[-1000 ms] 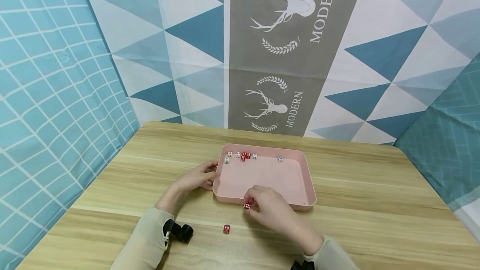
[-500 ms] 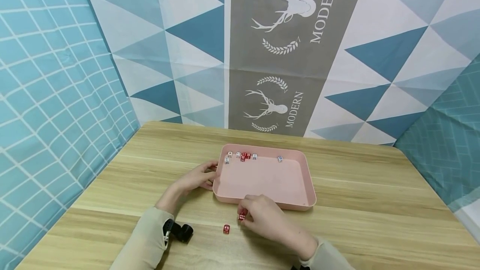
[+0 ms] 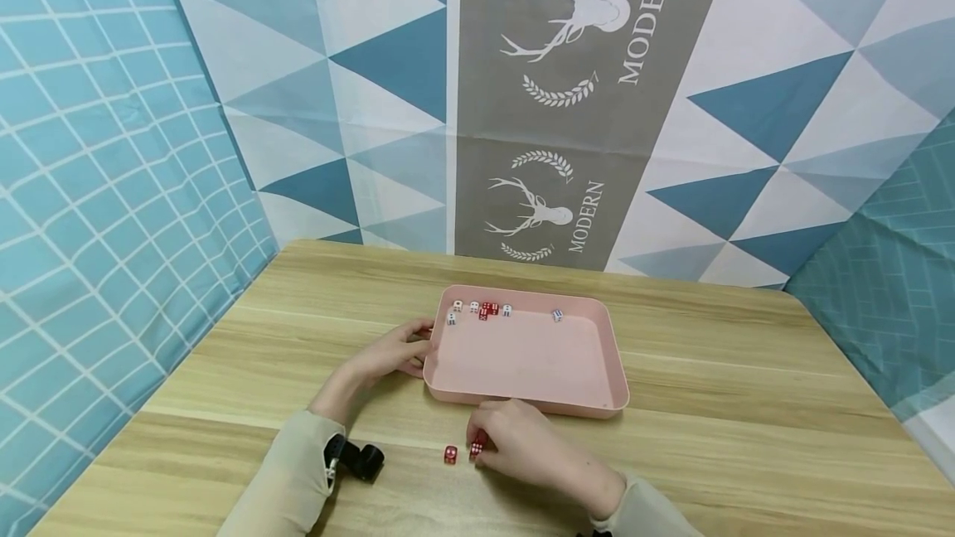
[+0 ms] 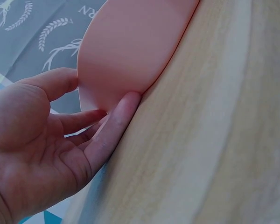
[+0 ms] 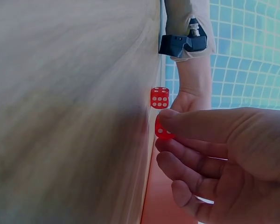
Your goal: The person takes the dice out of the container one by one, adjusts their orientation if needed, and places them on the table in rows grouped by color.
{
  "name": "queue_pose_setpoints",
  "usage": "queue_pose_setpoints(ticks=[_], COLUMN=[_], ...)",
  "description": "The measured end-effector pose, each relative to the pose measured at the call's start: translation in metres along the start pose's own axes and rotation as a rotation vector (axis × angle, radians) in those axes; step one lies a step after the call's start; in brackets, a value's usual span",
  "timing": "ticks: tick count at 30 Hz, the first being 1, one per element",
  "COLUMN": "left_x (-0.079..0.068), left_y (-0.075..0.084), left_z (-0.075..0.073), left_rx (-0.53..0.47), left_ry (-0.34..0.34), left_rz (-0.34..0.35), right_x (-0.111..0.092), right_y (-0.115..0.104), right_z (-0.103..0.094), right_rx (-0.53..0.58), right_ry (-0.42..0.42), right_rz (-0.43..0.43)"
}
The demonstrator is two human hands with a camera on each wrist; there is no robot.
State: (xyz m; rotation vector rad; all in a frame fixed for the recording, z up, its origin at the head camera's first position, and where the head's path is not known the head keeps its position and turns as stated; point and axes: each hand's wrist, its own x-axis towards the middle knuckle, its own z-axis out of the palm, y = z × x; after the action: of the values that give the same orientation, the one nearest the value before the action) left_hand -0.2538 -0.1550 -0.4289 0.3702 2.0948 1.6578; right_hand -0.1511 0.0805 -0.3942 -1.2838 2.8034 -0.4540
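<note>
My right hand (image 3: 525,442) pinches a red die (image 3: 477,448) between thumb and fingers, low over the wooden table in front of the pink tray. A second red die (image 3: 451,455) sits on the table just left of it. In the right wrist view the thumb partly covers the held die (image 5: 164,130), and the loose die (image 5: 159,98) shows beside it. My left hand (image 3: 386,355) rests against the left end of the tray (image 3: 522,363). In the left wrist view its loosely spread fingers touch the tray's outer wall (image 4: 126,46).
Several white dice and red dice (image 3: 483,314) lie along the tray's back left. A single white die (image 3: 557,316) lies farther right in it. Patterned cloth (image 3: 388,106) hangs behind the wooden table (image 3: 746,404). A black wrist camera (image 3: 361,461) sits on the left sleeve.
My right hand has brought the pinched red die from the tray's front edge toward me and slightly left, down beside the other red die. The left hand and tray have stayed put.
</note>
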Motion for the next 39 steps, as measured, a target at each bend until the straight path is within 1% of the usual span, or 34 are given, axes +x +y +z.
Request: queue_pose_setpoints(ticks=[7,16,21,30,32,34,36,39], left_x=[0.000,0.001,0.000,0.000,0.000,0.000,0.000,0.000], left_y=[0.001,0.001,0.001,0.002,0.001,0.001,0.001,0.001], left_z=[0.000,-0.001,-0.001,0.000,0.000,0.000,0.000,0.000], left_rx=[-0.008,-0.022,-0.023,-0.021,-0.019,-0.018,-0.018,-0.020], left_ry=[-0.003,-0.008,-0.010,-0.005,-0.006,-0.009,-0.010,-0.006], left_rz=[-0.002,-0.001,0.001,-0.004,-0.005,-0.002,0.000,0.001], right_x=[0.000,0.003,0.004,0.001,0.000,0.000,0.001,0.003], right_y=[0.000,-0.002,-0.004,-0.004,-0.003,-0.001,0.002,0.009], right_z=[0.003,0.005,0.005,0.003,0.001,-0.001,-0.005,-0.010], right_rx=[0.027,0.004,-0.021,0.004,0.026,0.049,0.057,0.031], right_ry=[-0.007,-0.041,-0.042,-0.020,0.004,0.054,0.127,0.241], right_rz=[-0.046,-0.041,-0.041,-0.044,-0.029,-0.005,0.020,0.055])
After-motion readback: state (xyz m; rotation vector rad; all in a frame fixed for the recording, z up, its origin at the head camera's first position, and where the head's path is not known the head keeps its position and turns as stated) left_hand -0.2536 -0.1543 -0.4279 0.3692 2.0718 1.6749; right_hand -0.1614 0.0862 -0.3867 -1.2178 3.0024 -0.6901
